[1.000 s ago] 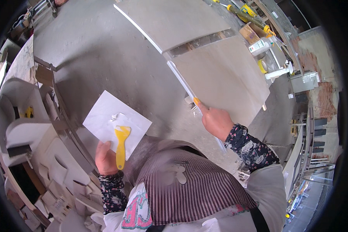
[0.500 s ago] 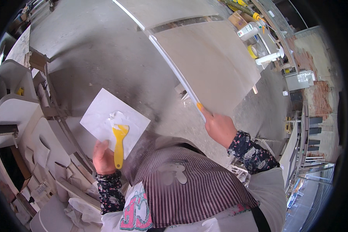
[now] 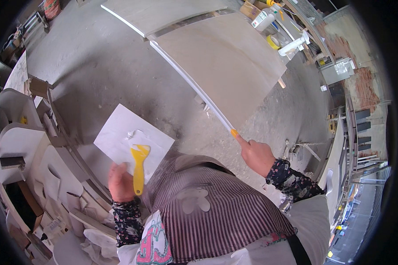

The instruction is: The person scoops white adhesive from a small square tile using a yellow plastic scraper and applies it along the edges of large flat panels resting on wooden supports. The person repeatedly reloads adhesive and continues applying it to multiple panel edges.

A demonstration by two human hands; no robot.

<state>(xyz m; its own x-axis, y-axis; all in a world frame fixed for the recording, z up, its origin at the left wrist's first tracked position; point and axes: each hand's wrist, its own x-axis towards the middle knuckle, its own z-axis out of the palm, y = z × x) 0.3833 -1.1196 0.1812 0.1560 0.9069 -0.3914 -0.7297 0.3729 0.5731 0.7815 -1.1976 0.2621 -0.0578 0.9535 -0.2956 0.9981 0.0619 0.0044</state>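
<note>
The left hand (image 3: 120,182) grips two things at once: one white square sheet (image 3: 132,140) and one yellow plastic scraper (image 3: 139,164) lying on it, beside a small smear of white paste (image 3: 132,133). The right hand (image 3: 257,155) is closed around one small yellow-tipped tool (image 3: 234,132), its tip touching the white edge of the nearer beige stone slab (image 3: 225,66). A second slab (image 3: 163,13) lies just beyond. One white spray bottle (image 3: 292,44) stands past the slabs.
</note>
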